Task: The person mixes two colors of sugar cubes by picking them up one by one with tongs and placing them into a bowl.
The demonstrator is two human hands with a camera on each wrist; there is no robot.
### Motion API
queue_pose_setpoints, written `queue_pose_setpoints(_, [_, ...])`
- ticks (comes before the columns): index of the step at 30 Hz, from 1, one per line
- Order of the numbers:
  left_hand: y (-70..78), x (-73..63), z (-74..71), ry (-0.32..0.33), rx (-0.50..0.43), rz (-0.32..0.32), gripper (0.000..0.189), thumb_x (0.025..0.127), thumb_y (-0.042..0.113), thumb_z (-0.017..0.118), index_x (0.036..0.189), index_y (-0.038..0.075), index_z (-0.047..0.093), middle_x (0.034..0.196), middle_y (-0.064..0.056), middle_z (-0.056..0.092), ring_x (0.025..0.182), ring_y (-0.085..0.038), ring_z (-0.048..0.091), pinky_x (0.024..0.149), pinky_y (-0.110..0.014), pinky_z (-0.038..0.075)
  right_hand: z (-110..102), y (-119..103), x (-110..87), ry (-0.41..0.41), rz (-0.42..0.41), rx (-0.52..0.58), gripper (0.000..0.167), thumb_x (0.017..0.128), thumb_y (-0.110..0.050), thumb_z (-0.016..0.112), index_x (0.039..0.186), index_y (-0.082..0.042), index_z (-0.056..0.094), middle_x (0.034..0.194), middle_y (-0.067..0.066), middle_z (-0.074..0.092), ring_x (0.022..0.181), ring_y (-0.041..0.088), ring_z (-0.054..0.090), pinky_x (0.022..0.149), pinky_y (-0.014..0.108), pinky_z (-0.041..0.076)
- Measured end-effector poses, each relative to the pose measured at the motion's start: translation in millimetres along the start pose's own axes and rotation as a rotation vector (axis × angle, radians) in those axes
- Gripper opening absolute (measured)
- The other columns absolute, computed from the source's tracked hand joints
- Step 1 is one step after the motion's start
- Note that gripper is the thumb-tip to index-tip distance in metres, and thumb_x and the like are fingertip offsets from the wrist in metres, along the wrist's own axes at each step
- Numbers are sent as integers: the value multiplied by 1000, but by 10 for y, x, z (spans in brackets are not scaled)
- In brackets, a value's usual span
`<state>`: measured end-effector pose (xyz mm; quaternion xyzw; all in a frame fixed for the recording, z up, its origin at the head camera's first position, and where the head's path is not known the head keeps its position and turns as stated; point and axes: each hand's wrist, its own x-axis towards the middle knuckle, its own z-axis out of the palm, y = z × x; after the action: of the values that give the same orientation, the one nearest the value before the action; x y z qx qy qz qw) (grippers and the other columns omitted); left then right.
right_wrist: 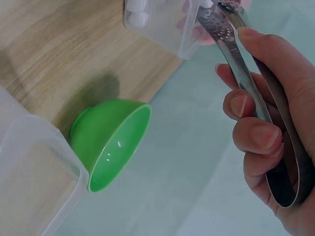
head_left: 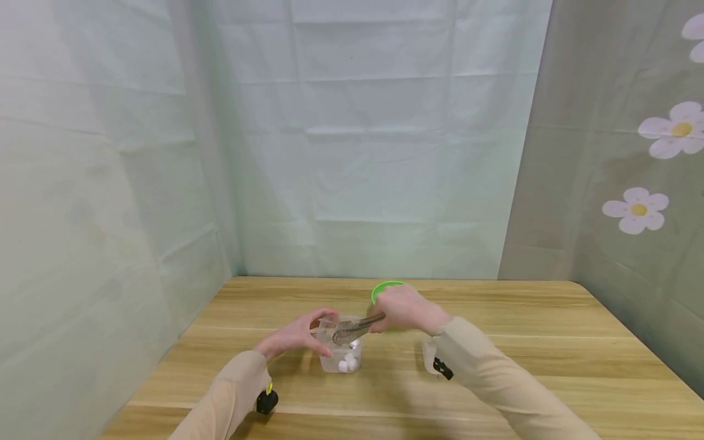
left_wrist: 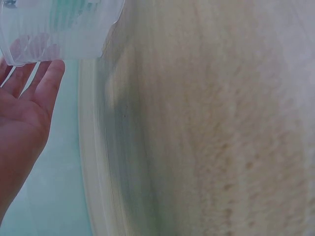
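Observation:
My left hand (head_left: 297, 335) holds a clear plastic container (head_left: 328, 365) from its left side, thumb near the front and fingers towards the back. In the left wrist view the fingers lie against the ribbed wall of this container (left_wrist: 74, 44). Several small white pieces (head_left: 352, 363) lie at its bottom. My right hand (head_left: 406, 307) grips metal tongs (head_left: 352, 330) whose perforated ends slant down into the container's opening. In the right wrist view, thumb and fingers press the arms of the tongs (right_wrist: 241, 73), and a white piece (right_wrist: 205, 3) shows at their tips.
Behind the right hand stands a green bowl (right_wrist: 106, 128), partly covered by that hand in the head view. A second translucent container (head_left: 429, 357) sits to the right, partly hidden by the right forearm. Curtains surround the wooden table (head_left: 522, 379).

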<state>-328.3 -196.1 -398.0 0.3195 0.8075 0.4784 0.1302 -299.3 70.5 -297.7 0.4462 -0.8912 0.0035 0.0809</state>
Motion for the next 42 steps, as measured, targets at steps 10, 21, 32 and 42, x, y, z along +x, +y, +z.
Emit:
queue_pose_setpoints(10, [-6, -14, 9, 5, 14, -2, 84, 66, 20, 80, 135, 2, 34, 129, -9, 42, 119, -31, 35, 96, -49, 27, -94, 137, -131, 53, -9, 28, 26, 76, -35, 70, 57, -20, 61, 49, -16, 37, 46, 1, 28, 40, 17, 26])
queue_pose_setpoints(21, [48, -25, 2, 5, -18, 4, 81, 67, 10, 78, 134, -1, 34, 129, -13, 42, 118, -33, 36, 95, -51, 28, -184, 406, -332, 62, 73, 98, 31, 78, -29, 70, 52, -20, 54, 45, -18, 33, 43, -1, 22, 39, 16, 17])
queue_pose_setpoints(32, [-35, -5, 0, 1, 0, 7, 84, 67, 16, 79, 135, 0, 33, 129, -9, 42, 118, -30, 36, 94, -46, 31, -132, 696, -485, 61, 154, 134, 21, 78, -25, 70, 59, -16, 66, 47, -17, 42, 41, 0, 26, 38, 17, 21])
queue_pose_setpoints(42, [2, -8, 15, 7, 0, -7, 81, 67, 17, 79, 134, 4, 36, 128, -7, 42, 118, -28, 36, 94, -47, 30, -182, 827, -537, 39, 231, 71, 19, 76, -24, 72, 60, -14, 68, 45, -13, 35, 43, 3, 22, 39, 18, 20])
